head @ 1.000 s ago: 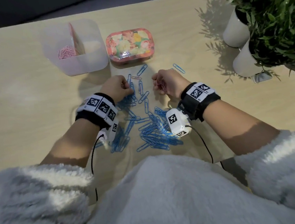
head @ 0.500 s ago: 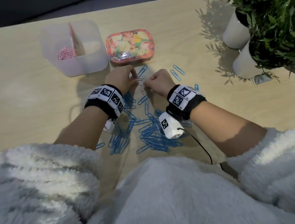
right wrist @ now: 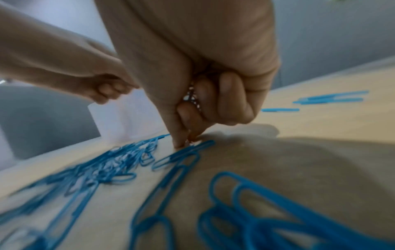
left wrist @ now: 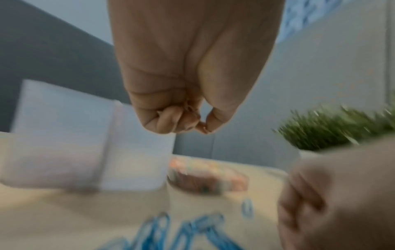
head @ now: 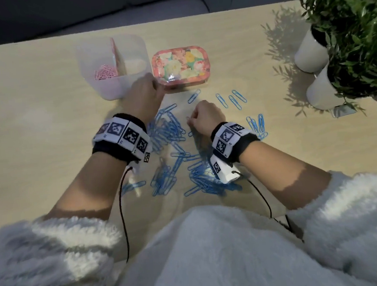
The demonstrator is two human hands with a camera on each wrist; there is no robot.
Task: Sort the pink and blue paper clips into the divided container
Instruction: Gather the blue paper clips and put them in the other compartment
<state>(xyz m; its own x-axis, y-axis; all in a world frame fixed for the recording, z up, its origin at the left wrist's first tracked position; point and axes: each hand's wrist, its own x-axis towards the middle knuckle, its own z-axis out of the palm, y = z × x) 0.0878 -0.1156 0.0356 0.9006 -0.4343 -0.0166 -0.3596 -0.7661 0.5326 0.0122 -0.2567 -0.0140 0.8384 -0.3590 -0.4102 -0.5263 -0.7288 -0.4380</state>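
Several blue paper clips (head: 172, 144) lie spread over the wooden table. The clear divided container (head: 130, 46) stands at the back left, with pink paper clips (head: 105, 71) in its left compartment; the right one looks bare. My left hand (head: 144, 94) is at the container's front right corner, fingers curled, pinching pink clips (left wrist: 190, 108). My right hand (head: 203, 116) is down at the pile's far edge. It holds pink clips (right wrist: 192, 96) in its curled fingers, while thumb and forefinger pinch at the tabletop (right wrist: 186, 142).
A floral tin (head: 180, 64) sits just right of the container, close to my left hand. Two white pots with green plants (head: 311, 52) stand at the right edge. A few loose blue clips (head: 233, 98) lie right of my right hand.
My left hand has lifted away from the pile and travelled back and left to the container. My right hand stayed low over the clips, shifting only slightly.
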